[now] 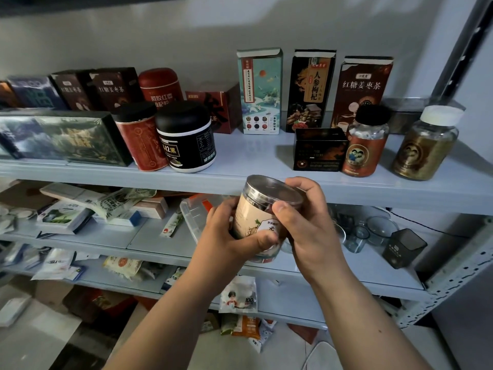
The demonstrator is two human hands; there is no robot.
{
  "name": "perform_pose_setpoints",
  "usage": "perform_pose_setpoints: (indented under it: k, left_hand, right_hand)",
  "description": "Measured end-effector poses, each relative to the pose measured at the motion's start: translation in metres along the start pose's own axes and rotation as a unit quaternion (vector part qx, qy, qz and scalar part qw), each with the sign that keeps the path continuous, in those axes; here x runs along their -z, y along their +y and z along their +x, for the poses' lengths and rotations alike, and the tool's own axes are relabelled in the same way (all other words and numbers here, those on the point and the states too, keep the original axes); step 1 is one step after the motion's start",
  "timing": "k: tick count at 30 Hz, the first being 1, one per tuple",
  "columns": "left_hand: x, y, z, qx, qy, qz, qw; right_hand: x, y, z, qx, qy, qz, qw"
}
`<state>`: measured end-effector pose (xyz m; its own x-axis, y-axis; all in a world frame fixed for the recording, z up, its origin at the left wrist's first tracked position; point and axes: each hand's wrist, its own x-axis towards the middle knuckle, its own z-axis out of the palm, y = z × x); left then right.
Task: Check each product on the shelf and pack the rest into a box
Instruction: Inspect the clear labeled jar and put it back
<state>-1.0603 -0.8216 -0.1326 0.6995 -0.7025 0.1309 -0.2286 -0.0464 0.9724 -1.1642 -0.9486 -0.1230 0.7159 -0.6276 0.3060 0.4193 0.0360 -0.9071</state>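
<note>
The jar (pixel 262 217) has a shiny metal lid and paper label. The shelf (pixel 240 180) is smooth painted metal; at its right edge, clear plastic bottles (pixel 426 145).

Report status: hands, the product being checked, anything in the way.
Left hand grips the jar low on its label; right hand grips it by the lid. Jar tilted, held in front of the shelf edge. Nothing in the way.

A bare stretch of the upper shelf (pixel 253 158) is lying open between the black jar (pixel 186 137) and the low black box (pixel 318 149); tall tea cartons (pixel 260 92) are blocking its back; two clear jars (pixel 365 141) are crowding the right end.
</note>
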Motion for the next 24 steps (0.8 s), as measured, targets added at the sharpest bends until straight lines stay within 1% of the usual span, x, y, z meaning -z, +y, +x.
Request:
perform_pose_setpoints:
  k: [3, 5, 7, 9, 13, 17, 20, 24]
  left_hand:
    - [0.000, -0.001, -0.001, 0.006, -0.009, -0.002, 1.000]
    - [-0.001, 0.000, -0.003, 0.011, -0.019, -0.016, 1.000]
    - [-0.001, 0.000, -0.003, 0.022, -0.044, -0.058, 0.997]
    - [-0.002, -0.002, -0.001, 0.034, -0.074, -0.090, 0.993]
    - [-0.005, -0.013, 0.006, 0.085, -0.134, -0.155, 0.975]
    - [-0.010, -0.032, 0.015, 0.146, -0.168, -0.200, 0.954]
    - [-0.022, -0.046, 0.020, 0.199, -0.176, -0.201, 0.943]
    - [-0.039, -0.069, 0.026, 0.239, -0.245, -0.167, 0.925]
  right_hand:
    - [0.004, 0.001, -0.001, -0.024, 0.003, -0.008, 1.000]
    - [0.008, 0.001, -0.003, -0.048, -0.018, -0.014, 0.999]
    - [0.011, 0.005, -0.004, -0.072, -0.044, -0.013, 0.996]
    - [0.016, 0.014, -0.005, -0.090, -0.042, -0.018, 0.995]
    - [0.029, 0.030, -0.010, -0.123, 0.003, 0.002, 0.992]
    - [0.046, 0.044, -0.024, -0.163, 0.030, 0.012, 0.986]
    - [0.060, 0.055, -0.041, -0.210, 0.106, 0.026, 0.972]
    - [0.070, 0.066, -0.069, -0.250, 0.200, 0.043, 0.947]
